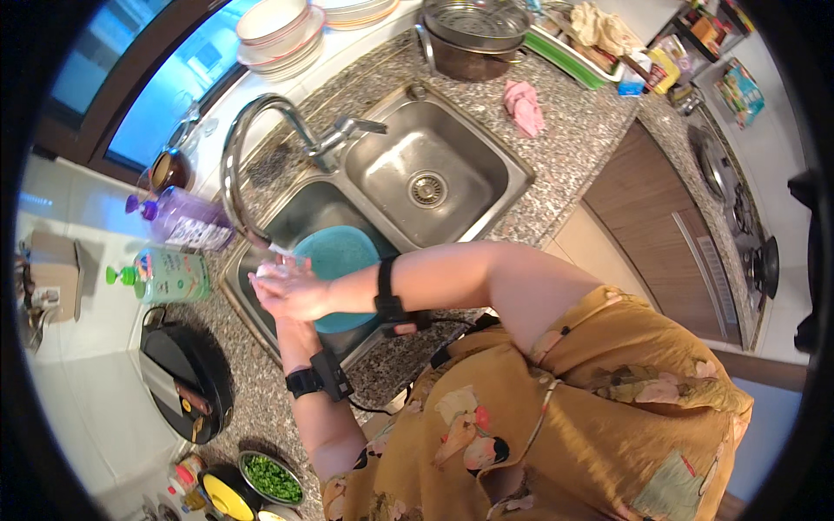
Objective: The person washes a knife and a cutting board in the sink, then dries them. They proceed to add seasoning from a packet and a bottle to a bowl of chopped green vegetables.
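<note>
My right hand (pixel 296 293) lies over my left hand (pixel 266 286), the two pressed together below the spout of the chrome faucet (pixel 238 124). Water runs from the spout onto the wet fingers. The right hand partly covers the left, and whether anything small is between the palms is hidden. Beneath the hands a teal plastic basin (pixel 342 251) sits in the left sink bowl (pixel 319 195). A black strap with a small device (pixel 332 374) is on my left wrist, and another strap (pixel 386 286) circles my right forearm.
A steel sink bowl (pixel 430 150) adjoins on the right. Purple (pixel 195 218) and green (pixel 172 277) pump bottles line the left side. A cleaver (pixel 163 384) lies on a black round pan or board (pixel 208 352). Chopped greens fill a bowl (pixel 300 492). A pink cloth (pixel 523 109) lies near stacked pots (pixel 475 58).
</note>
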`<move>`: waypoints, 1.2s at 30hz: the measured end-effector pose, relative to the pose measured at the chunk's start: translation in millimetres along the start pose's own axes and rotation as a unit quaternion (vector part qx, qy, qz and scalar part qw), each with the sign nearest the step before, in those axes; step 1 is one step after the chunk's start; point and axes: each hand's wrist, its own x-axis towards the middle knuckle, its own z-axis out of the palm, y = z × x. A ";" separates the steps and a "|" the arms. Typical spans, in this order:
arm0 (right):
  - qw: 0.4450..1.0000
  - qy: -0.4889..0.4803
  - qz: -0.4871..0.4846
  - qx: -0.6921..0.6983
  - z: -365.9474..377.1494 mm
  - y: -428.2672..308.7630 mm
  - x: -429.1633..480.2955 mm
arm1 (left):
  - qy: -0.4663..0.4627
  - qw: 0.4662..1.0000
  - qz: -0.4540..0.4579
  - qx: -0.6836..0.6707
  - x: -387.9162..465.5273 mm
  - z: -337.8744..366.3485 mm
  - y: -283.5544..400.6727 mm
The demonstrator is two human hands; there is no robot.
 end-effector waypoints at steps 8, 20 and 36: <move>0.994 0.107 0.017 -0.016 -5.4 24.6 34.7 | -0.316 0.943 -0.056 -0.090 4.3 2.5 4.9; 0.991 0.086 0.013 0.104 -10.8 23.0 5.8 | 0.065 0.996 -0.035 -0.054 7.3 -0.5 27.0; 0.981 0.192 -0.031 0.027 5.3 -9.3 -8.0 | -0.037 0.998 0.045 0.025 -12.8 -1.2 -9.0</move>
